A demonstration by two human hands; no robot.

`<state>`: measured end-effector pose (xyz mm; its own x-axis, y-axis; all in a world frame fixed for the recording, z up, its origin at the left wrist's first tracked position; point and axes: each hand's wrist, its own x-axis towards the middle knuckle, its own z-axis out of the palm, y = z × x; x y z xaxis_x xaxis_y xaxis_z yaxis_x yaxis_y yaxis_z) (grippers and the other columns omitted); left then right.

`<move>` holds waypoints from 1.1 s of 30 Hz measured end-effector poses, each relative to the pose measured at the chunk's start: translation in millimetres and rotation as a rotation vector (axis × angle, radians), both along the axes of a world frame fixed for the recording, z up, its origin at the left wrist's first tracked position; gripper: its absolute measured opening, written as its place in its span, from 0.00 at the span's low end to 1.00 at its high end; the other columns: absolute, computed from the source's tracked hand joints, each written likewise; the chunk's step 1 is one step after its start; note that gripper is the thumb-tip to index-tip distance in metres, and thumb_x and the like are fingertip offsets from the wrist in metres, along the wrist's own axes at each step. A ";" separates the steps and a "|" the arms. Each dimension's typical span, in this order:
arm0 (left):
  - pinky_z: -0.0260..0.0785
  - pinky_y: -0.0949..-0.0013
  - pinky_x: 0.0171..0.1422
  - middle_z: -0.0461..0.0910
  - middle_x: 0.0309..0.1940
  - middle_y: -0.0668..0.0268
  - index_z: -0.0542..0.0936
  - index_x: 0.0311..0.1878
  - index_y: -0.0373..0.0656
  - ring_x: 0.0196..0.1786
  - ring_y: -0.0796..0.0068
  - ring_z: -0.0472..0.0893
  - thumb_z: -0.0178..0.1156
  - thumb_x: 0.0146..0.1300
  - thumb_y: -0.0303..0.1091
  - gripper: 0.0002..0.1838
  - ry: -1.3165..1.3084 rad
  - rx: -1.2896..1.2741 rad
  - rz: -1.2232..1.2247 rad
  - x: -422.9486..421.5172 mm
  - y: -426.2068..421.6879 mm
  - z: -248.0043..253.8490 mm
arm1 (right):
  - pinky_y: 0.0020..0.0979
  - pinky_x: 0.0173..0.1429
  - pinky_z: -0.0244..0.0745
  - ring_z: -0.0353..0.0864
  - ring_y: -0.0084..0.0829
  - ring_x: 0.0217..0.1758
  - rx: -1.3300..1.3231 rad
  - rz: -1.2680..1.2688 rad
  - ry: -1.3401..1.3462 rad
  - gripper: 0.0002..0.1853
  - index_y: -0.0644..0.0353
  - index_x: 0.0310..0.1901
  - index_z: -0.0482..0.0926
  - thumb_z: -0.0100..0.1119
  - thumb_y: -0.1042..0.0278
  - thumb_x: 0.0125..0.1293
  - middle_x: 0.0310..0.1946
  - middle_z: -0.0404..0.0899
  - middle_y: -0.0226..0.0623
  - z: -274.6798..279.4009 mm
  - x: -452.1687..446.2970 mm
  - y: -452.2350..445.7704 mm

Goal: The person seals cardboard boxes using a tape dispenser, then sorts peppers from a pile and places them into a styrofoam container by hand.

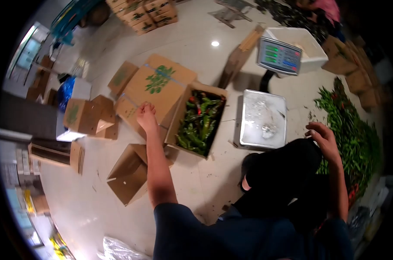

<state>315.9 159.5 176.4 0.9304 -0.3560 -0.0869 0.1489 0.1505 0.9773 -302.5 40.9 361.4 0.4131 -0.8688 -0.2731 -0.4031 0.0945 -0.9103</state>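
Observation:
My left hand (146, 118) reaches over a closed cardboard box (129, 102) printed with a green plant, its fingers curled together. Whatever those fingers hold, if anything, is hidden. Right beside that box stands an open carton (222, 93) filled with green peppers (201, 123), a few of them red. My right hand (324, 139) hangs by my bent knee, fingers loosely bent and apart, with nothing visible in it. Close to it, a long heap of green peppers (352, 143) lies on the floor.
A platform scale (263, 119) with a lit display (279, 56) stands ahead. Behind it is a white foam bin (315, 60). An open empty carton (129, 175) and other boxes (79, 115) are at left. Stacked cartons (144, 15) and another person (328, 11) are farther back.

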 end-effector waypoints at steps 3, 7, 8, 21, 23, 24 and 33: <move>0.77 0.68 0.49 0.85 0.39 0.61 0.82 0.51 0.33 0.42 0.73 0.84 0.63 0.69 0.35 0.15 -0.428 0.362 -0.320 -64.0 -37.9 17.7 | 0.29 0.58 0.77 0.83 0.28 0.51 0.022 -0.019 0.032 0.17 0.69 0.59 0.77 0.58 0.70 0.73 0.51 0.84 0.39 -13.5 -26.7 3.6; 0.75 0.67 0.59 0.83 0.55 0.53 0.80 0.62 0.39 0.54 0.65 0.84 0.63 0.65 0.32 0.22 -0.540 0.358 -0.706 -157.6 -103.4 39.9 | 0.31 0.61 0.77 0.83 0.31 0.54 0.054 -0.048 0.046 0.20 0.69 0.61 0.77 0.60 0.65 0.74 0.53 0.85 0.44 -63.1 -73.5 1.5; 0.73 0.66 0.62 0.80 0.59 0.52 0.78 0.64 0.40 0.58 0.62 0.81 0.61 0.65 0.32 0.23 -0.606 0.365 -0.737 -167.3 -121.9 43.0 | 0.32 0.62 0.77 0.83 0.32 0.55 0.083 -0.061 0.106 0.20 0.70 0.61 0.77 0.60 0.65 0.74 0.53 0.84 0.45 -77.1 -83.8 2.7; 0.60 0.62 0.74 0.68 0.74 0.57 0.71 0.74 0.48 0.74 0.62 0.67 0.38 0.77 0.65 0.37 -0.425 0.480 -0.975 -176.9 -301.3 67.9 | 0.41 0.55 0.77 0.81 0.49 0.52 -0.072 0.318 0.567 0.18 0.58 0.49 0.79 0.63 0.59 0.61 0.46 0.82 0.45 -86.8 -101.5 27.7; 0.62 0.61 0.72 0.71 0.72 0.57 0.72 0.74 0.49 0.72 0.61 0.70 0.37 0.77 0.66 0.38 -0.344 0.510 -0.857 -180.6 -290.7 73.3 | 0.40 0.55 0.77 0.81 0.49 0.53 -0.017 0.292 0.530 0.17 0.58 0.49 0.80 0.63 0.60 0.61 0.46 0.83 0.45 -81.9 -103.5 31.4; 0.64 0.59 0.69 0.73 0.70 0.57 0.72 0.75 0.51 0.71 0.60 0.71 0.33 0.76 0.68 0.39 -0.351 0.488 -0.839 -171.9 -288.6 66.0 | 0.40 0.55 0.77 0.82 0.49 0.52 -0.020 0.290 0.512 0.17 0.58 0.49 0.80 0.63 0.60 0.61 0.46 0.83 0.44 -79.8 -104.6 32.0; 0.78 0.70 0.41 0.82 0.50 0.54 0.70 0.70 0.42 0.41 0.65 0.85 0.65 0.58 0.20 0.34 -0.689 0.796 -0.483 -35.4 -240.7 -21.2 | 0.42 0.53 0.77 0.81 0.49 0.52 -0.080 0.313 0.533 0.17 0.60 0.46 0.81 0.63 0.60 0.58 0.45 0.83 0.45 -64.6 -109.5 38.3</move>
